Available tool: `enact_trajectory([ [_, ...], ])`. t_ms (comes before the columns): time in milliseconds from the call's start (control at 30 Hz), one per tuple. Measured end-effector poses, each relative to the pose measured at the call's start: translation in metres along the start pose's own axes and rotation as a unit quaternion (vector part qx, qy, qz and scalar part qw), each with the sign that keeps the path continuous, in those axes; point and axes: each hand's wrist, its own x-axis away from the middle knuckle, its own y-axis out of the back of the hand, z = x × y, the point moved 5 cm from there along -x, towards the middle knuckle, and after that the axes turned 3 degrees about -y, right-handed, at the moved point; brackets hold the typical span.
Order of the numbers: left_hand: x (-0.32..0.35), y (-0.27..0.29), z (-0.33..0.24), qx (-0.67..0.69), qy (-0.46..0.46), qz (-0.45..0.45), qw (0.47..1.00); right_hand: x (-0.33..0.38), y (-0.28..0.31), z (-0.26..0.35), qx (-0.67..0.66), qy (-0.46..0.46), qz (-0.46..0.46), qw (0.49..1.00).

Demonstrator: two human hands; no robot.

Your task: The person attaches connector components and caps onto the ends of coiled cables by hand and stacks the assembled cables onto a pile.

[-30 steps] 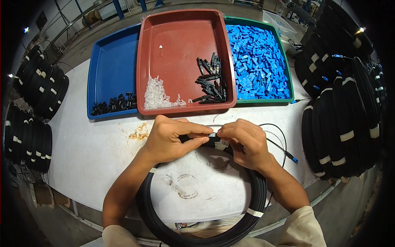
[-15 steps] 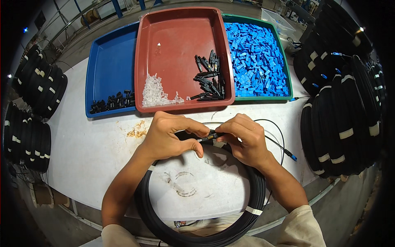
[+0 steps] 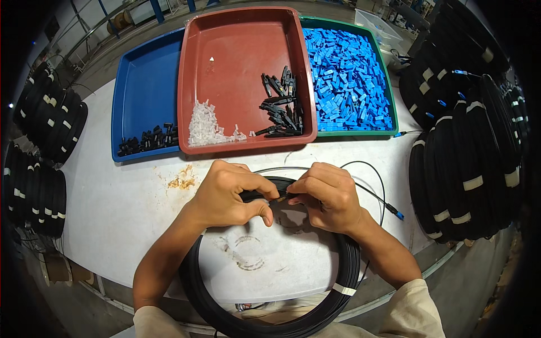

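Black cable coil (image 3: 344, 270) lying flat on the white table (image 3: 112, 214) at the near edge, its far arc passing under my hands; a white band wraps it near right. My left hand (image 3: 228, 194) and right hand (image 3: 327, 194) meet fingertip to fingertip, pinched together on a small cable end piece (image 3: 280, 198) above the coil's far arc. The piece's long axis runs left to right; its detail is mostly hidden by my fingers. A thin cable (image 3: 366, 174) loops right to a blue connector (image 3: 398, 213). Farther off, left to right: blue tray (image 3: 132, 90) with black parts, red tray (image 3: 236, 50) with white and black parts, green tray (image 3: 389, 101) full of blue parts. Stacked black coils (image 3: 468, 152) stand right, more coils (image 3: 39, 146) left
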Motion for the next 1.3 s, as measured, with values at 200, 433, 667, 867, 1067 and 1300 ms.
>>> enact_trajectory([
  [200,0.0018,0.0000,0.0020,0.025,-0.033,-0.062,0.997,-0.0005,0.0033,0.0007,-0.031,-0.008,-0.030,0.999],
  [433,0.0014,-0.0010,0.0030,0.025,-0.022,-0.048,0.998,-0.0001,0.0029,0.0002,-0.020,-0.011,-0.022,0.999],
  [667,-0.0019,0.0000,0.0022,0.029,-0.011,-0.049,0.998,0.0007,0.0011,-0.0032,-0.022,-0.032,-0.021,0.999],
  [867,-0.0016,-0.0020,0.0010,0.023,-0.020,-0.044,0.999,0.0012,0.0022,-0.0027,-0.024,-0.031,-0.018,0.999],
  [1067,0.0016,-0.0031,0.0018,0.003,-0.036,-0.055,0.998,0.0007,0.0002,-0.0039,-0.034,-0.029,-0.011,0.999],
  [1300,-0.0025,0.0011,0.0017,0.000,-0.023,-0.029,0.999,0.0028,-0.0007,-0.0069,-0.040,-0.042,0.004,0.998],
])
